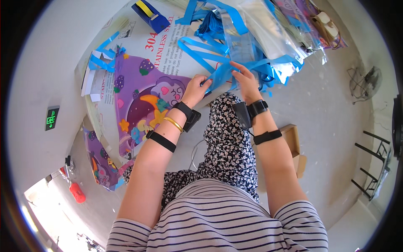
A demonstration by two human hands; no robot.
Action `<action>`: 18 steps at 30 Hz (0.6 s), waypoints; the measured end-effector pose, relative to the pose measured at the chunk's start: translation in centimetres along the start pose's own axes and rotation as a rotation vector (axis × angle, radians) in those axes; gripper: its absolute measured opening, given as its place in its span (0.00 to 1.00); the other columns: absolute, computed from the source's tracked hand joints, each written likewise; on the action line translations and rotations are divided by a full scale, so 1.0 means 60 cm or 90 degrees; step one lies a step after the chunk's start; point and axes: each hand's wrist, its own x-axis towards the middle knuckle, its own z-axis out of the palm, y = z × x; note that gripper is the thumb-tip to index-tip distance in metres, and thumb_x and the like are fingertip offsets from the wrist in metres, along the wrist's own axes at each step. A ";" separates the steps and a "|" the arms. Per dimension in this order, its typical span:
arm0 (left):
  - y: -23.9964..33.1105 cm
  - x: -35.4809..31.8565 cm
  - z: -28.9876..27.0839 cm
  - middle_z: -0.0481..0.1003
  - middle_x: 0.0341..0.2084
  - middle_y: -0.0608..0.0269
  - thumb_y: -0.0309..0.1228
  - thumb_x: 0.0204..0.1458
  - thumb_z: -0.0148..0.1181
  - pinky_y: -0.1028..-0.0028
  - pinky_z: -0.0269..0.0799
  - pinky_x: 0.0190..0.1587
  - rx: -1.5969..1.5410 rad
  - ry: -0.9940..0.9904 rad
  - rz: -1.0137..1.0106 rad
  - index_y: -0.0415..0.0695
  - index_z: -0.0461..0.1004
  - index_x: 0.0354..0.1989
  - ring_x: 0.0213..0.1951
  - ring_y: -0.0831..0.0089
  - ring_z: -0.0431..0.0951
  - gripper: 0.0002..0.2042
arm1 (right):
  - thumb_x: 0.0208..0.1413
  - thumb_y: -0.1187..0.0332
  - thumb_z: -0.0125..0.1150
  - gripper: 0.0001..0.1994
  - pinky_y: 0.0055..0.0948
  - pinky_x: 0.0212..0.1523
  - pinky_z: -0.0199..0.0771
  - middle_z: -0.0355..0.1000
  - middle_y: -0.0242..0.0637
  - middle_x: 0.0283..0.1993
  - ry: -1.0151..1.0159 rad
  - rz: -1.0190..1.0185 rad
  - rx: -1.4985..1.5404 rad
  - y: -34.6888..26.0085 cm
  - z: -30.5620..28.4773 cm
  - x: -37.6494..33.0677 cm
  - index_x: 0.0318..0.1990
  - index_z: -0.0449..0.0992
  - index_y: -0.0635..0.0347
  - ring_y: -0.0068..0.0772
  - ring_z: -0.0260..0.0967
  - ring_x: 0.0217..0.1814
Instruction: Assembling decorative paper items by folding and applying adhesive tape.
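Note:
A flat blue strap [217, 77] stretches between my hands at the table's near edge. My left hand [195, 90] pinches its near end between thumb and fingers. My right hand [247, 83] grips it farther along, index finger and thumb on either side of the band. More blue straps [210, 25] lie looped and bunched beyond my hands, some over clear plastic. Left of my left hand spreads a purple printed sheet [140, 94] with cartoon figures, stars and berries; my left wrist partly covers its right edge.
A blue tape dispenser [151, 16] with yellow tape stands at the far left of the printed white tabletop [176, 54]. Clear plastic bags [279, 31] pile up at the far right. On the floor are a cardboard box [292, 140], a fan [365, 84] and a black-framed rack [373, 161].

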 end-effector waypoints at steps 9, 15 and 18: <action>-0.027 0.001 0.012 0.81 0.44 0.50 0.36 0.63 0.61 0.66 0.74 0.52 -0.161 0.031 0.014 0.34 0.74 0.49 0.47 0.61 0.81 0.16 | 0.67 0.71 0.53 0.24 0.34 0.66 0.63 0.66 0.40 0.66 0.024 -0.017 0.077 -0.087 -0.015 -0.015 0.70 0.67 0.64 0.33 0.63 0.66; -0.020 0.005 0.004 0.82 0.41 0.54 0.35 0.63 0.62 0.67 0.75 0.51 -0.158 0.000 -0.025 0.40 0.74 0.51 0.46 0.63 0.82 0.14 | 0.70 0.68 0.48 0.24 0.36 0.71 0.57 0.67 0.38 0.65 -0.033 -0.014 0.182 -0.112 -0.043 -0.032 0.71 0.64 0.63 0.35 0.63 0.66; 0.005 0.005 -0.005 0.82 0.40 0.57 0.37 0.62 0.64 0.66 0.75 0.51 -0.105 -0.019 -0.007 0.43 0.73 0.51 0.46 0.64 0.83 0.14 | 0.71 0.68 0.48 0.23 0.36 0.70 0.58 0.67 0.37 0.66 -0.043 -0.036 0.201 -0.115 -0.049 -0.040 0.71 0.65 0.63 0.33 0.64 0.66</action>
